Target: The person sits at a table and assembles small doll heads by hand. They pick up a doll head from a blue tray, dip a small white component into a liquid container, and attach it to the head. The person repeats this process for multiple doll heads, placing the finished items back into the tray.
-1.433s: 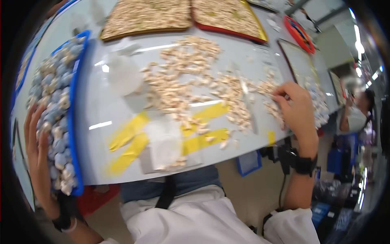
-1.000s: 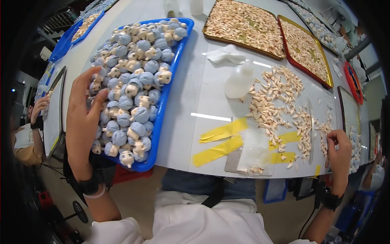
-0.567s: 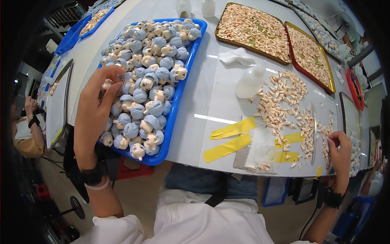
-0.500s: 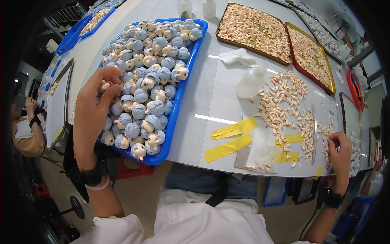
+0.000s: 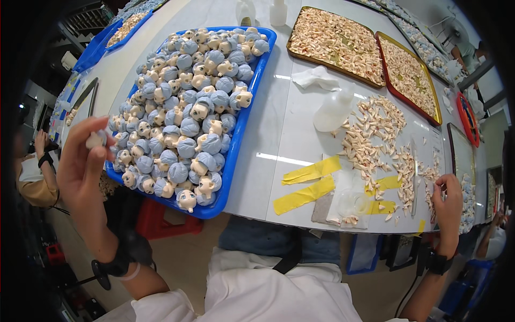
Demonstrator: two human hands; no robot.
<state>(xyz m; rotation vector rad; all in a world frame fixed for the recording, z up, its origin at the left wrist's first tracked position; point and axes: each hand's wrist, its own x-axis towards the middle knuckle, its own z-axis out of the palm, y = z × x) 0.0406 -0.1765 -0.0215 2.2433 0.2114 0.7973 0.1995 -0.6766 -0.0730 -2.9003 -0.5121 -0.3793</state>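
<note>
My left hand [image 5: 86, 166] is raised just off the left edge of the blue tray [image 5: 234, 161]. Thumb and fingers pinch a small doll head [image 5: 96, 139], partly covered by the fingers. Heaped in the tray are many doll heads [image 5: 188, 126] with pale faces and blue-grey moulded hair. Over at the table's right edge, my right hand [image 5: 448, 198] has its fingertips pressed together; what they hold, if anything, is too small to make out. Beside it lie small pale pointed pieces [image 5: 375, 129], loose on the table, and a thin metal tool [image 5: 415, 182].
Two trays [image 5: 382, 59] of similar pale pieces stand at the back right. A translucent squeeze bottle [image 5: 330, 112] and a crumpled white tissue [image 5: 316, 78] are mid-table. Nearer are yellow tape strips [image 5: 304, 196] and a small clear cup [image 5: 354, 203]. A person's hand [image 5: 41, 142] shows far left.
My left hand has come up out of the heap and moved left past the tray's edge, carrying a doll head. The right hand has stayed nearly in place.
</note>
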